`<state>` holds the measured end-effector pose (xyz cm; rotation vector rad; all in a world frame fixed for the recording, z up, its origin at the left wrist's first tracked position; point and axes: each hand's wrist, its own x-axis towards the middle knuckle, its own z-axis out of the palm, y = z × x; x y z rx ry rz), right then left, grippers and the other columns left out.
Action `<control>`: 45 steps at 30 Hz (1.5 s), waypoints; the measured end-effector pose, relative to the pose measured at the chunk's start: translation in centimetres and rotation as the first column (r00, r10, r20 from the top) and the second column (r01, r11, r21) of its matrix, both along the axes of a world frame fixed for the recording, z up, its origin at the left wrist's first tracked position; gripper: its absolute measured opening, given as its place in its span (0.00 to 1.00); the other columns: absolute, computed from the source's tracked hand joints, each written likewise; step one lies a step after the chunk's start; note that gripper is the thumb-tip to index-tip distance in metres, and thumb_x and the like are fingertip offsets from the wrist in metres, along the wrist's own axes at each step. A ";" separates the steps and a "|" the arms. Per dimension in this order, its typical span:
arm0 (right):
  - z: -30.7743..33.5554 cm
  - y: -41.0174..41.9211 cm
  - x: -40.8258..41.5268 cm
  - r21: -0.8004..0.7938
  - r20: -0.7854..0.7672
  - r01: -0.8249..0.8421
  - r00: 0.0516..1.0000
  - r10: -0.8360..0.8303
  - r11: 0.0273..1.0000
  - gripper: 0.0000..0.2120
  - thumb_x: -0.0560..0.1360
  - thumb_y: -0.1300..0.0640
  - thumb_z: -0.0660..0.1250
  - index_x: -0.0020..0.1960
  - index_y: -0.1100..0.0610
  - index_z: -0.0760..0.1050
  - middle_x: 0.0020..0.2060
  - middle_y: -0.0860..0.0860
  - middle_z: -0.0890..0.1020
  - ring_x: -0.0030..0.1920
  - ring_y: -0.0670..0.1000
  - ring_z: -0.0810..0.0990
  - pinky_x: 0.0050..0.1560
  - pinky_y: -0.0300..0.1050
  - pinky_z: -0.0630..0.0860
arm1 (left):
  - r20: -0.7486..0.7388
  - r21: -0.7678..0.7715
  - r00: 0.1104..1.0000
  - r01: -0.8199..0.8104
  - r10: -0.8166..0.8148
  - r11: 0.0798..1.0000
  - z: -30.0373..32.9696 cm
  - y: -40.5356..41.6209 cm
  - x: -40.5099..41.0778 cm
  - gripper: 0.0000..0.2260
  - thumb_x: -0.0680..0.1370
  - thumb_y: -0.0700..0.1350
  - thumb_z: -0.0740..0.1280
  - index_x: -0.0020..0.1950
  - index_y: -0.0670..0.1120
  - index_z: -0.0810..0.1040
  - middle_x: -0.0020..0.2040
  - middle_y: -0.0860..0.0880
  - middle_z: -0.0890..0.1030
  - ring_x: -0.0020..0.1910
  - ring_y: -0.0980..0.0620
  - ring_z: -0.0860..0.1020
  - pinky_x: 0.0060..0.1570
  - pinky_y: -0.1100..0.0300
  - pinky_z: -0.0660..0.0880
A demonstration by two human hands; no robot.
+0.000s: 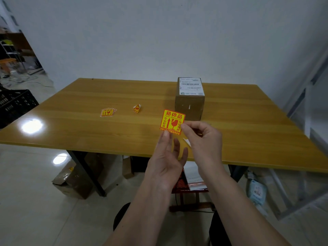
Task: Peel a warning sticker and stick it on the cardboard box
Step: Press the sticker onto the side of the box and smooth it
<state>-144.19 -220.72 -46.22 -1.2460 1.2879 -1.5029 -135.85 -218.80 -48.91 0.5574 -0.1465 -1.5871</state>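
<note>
A yellow-and-red warning sticker [171, 121] is held upright in the air above the table's front part. My right hand [200, 137] pinches its right edge between thumb and forefinger. My left hand [166, 157] touches its lower left corner with a fingertip, its other fingers spread. A white strip of backing paper [187, 142] pokes out beside my right hand. The brown cardboard box [190, 107] with a white shipping label on top stands just behind the sticker.
On the wooden table [88, 132] lie a small stack of warning stickers [107, 112] at the left and a curled sticker [137, 108] in the middle. A black crate [14, 105] stands left of the table; boxes and bags sit underneath.
</note>
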 end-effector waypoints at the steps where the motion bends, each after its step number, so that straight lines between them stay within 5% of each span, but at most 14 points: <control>1: 0.1 0.1 -0.1 0.004 -0.009 -0.001 1.000 0.001 1.000 0.01 0.71 0.58 0.72 0.42 0.53 0.82 0.41 0.50 0.84 0.40 0.41 0.80 0.42 0.34 0.77 | 0.003 0.001 1.000 -0.001 0.001 1.000 0.1 0.2 0.0 0.20 0.67 0.48 0.71 0.59 0.51 0.78 0.42 0.57 0.85 0.49 0.54 0.75 0.66 0.48 0.68; 4: 0.2 0.3 -0.4 -0.004 -0.046 -0.008 0.999 0.008 1.000 0.01 0.72 0.59 0.71 0.43 0.55 0.81 0.43 0.53 0.84 0.42 0.45 0.80 0.46 0.41 0.79 | 0.047 0.021 0.999 -0.005 0.004 1.000 0.2 0.7 -0.1 0.12 0.68 0.48 0.71 0.52 0.51 0.82 0.42 0.57 0.85 0.47 0.55 0.74 0.58 0.54 0.71; 8: 0.1 0.4 -1.0 -0.018 -0.095 -0.022 0.995 0.020 1.000 0.02 0.73 0.59 0.69 0.42 0.56 0.80 0.45 0.54 0.83 0.41 0.44 0.79 0.41 0.33 0.76 | 0.301 0.077 0.952 -0.087 0.060 0.993 0.2 0.9 0.0 0.06 0.72 0.45 0.70 0.48 0.49 0.83 0.42 0.55 0.86 0.51 0.54 0.77 0.55 0.56 0.73; 13: -1.2 -1.0 -2.2 -0.030 -0.149 0.019 0.989 -0.024 0.999 0.03 0.73 0.59 0.69 0.42 0.57 0.80 0.47 0.55 0.81 0.48 0.51 0.79 0.46 0.39 0.75 | 0.716 -0.026 0.674 -0.237 0.184 0.971 -0.3 -0.3 -0.2 0.05 0.75 0.45 0.69 0.44 0.52 0.84 0.42 0.55 0.87 0.49 0.61 0.81 0.52 0.63 0.74; 16: -1.6 -3.1 -3.2 -0.030 -0.192 0.039 0.980 -0.044 0.999 0.04 0.73 0.59 0.69 0.40 0.52 0.78 0.51 0.51 0.76 0.51 0.45 0.75 0.45 0.29 0.72 | 0.810 -0.085 0.548 -0.244 0.210 0.966 -0.6 -2.5 -0.3 0.06 0.76 0.44 0.68 0.46 0.50 0.85 0.39 0.60 0.84 0.41 0.71 0.79 0.42 0.74 0.72; 18: -2.0 -5.2 -4.1 -0.032 -0.169 0.047 0.984 -0.052 0.998 0.09 0.72 0.60 0.70 0.37 0.48 0.77 0.53 0.52 0.73 0.51 0.43 0.73 0.41 0.22 0.70 | 0.838 -0.104 0.488 -0.295 0.243 0.950 -1.2 -4.8 0.1 0.06 0.75 0.43 0.69 0.49 0.47 0.85 0.41 0.61 0.82 0.39 0.74 0.77 0.36 0.79 0.71; 21: -2.9 -8.9 -5.4 0.007 -0.164 0.019 0.986 -0.018 1.000 0.10 0.72 0.60 0.70 0.36 0.47 0.77 0.59 0.52 0.72 0.58 0.46 0.71 0.42 0.21 0.68 | 0.878 -0.165 0.399 -0.270 0.266 0.949 -2.0 -8.8 0.9 0.07 0.75 0.42 0.69 0.49 0.52 0.84 0.46 0.57 0.84 0.49 0.63 0.80 0.46 0.71 0.72; 25: -4.2 -13.8 -6.4 0.047 -0.195 -0.039 0.980 0.047 0.998 0.09 0.73 0.58 0.70 0.36 0.47 0.77 0.71 0.48 0.63 0.71 0.50 0.62 0.64 0.43 0.68 | 0.929 -0.357 0.056 -0.116 0.365 0.927 -2.7 -14.8 0.9 0.12 0.74 0.40 0.69 0.49 0.58 0.79 0.47 0.61 0.79 0.55 0.55 0.77 0.57 0.52 0.74; 27: -4.9 -15.6 -6.6 0.054 -0.199 -0.051 0.978 0.061 0.997 0.09 0.73 0.58 0.69 0.36 0.46 0.77 0.74 0.48 0.60 0.73 0.51 0.60 0.69 0.51 0.65 | 0.915 -0.403 -0.043 -0.091 0.401 0.911 -2.9 -17.2 0.6 0.13 0.73 0.39 0.70 0.51 0.56 0.76 0.52 0.57 0.77 0.58 0.52 0.74 0.60 0.47 0.73; 35: -6.6 -20.0 -6.0 0.058 -0.205 -0.031 0.978 0.043 0.998 0.10 0.73 0.59 0.69 0.36 0.47 0.77 0.76 0.51 0.60 0.75 0.50 0.56 0.72 0.55 0.60 | 0.875 -0.417 -0.223 0.102 0.429 0.903 -4.2 -22.1 0.3 0.31 0.71 0.35 0.70 0.71 0.51 0.66 0.71 0.52 0.68 0.71 0.53 0.62 0.65 0.66 0.59; 39: -7.2 -20.9 -5.3 0.060 -0.187 -0.027 0.982 0.038 0.998 0.09 0.73 0.58 0.69 0.36 0.47 0.77 0.75 0.50 0.60 0.75 0.50 0.58 0.71 0.57 0.62 | 0.842 -0.421 -0.308 0.134 0.442 0.897 -4.8 -22.8 0.8 0.29 0.72 0.36 0.71 0.71 0.49 0.67 0.71 0.52 0.70 0.71 0.51 0.64 0.69 0.52 0.64; 45: -8.3 -21.9 -4.4 0.005 -0.114 0.023 0.993 -0.022 1.000 0.12 0.72 0.60 0.69 0.35 0.46 0.77 0.69 0.51 0.70 0.68 0.50 0.69 0.67 0.56 0.69 | 0.824 -0.446 -0.322 0.142 0.467 0.884 -4.8 -22.9 1.1 0.29 0.72 0.32 0.69 0.71 0.48 0.68 0.71 0.51 0.70 0.67 0.60 0.62 0.70 0.51 0.64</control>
